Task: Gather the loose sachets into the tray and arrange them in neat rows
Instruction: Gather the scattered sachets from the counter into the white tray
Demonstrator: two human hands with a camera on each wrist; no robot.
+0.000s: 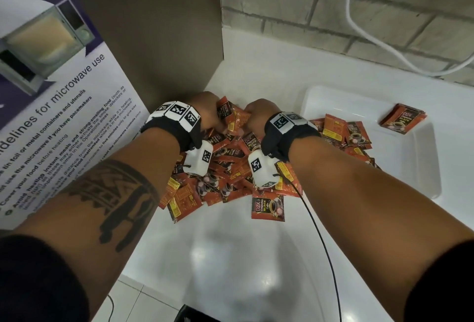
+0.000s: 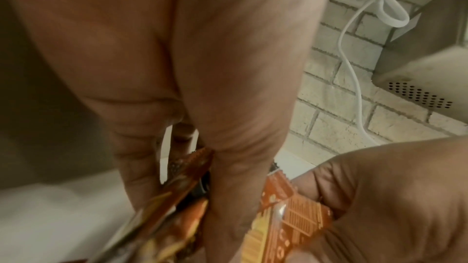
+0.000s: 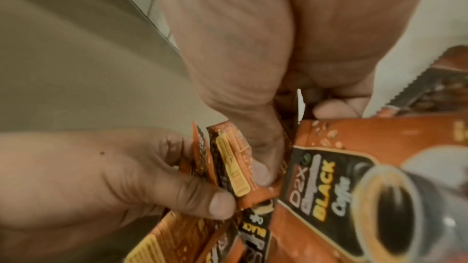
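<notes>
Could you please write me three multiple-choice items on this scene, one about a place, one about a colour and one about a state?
1. Where does the small neat stack of sachets lie?
A. In the white tray
B. On the microwave poster
C. On the floor

2. What is the main colour of the loose sachets piled on the counter?
A. Green
B. Blue
C. Orange-red

3. What are the two hands doing?
A. Both lie flat on the counter
B. Both pinch sachets over the pile
C. Both lift the tray

Answers: 1 A, the stack sits at the tray's far corner. 2 C, the packets are orange-red with dark panels. 3 B, the left hand and right hand each grip sachets.
</notes>
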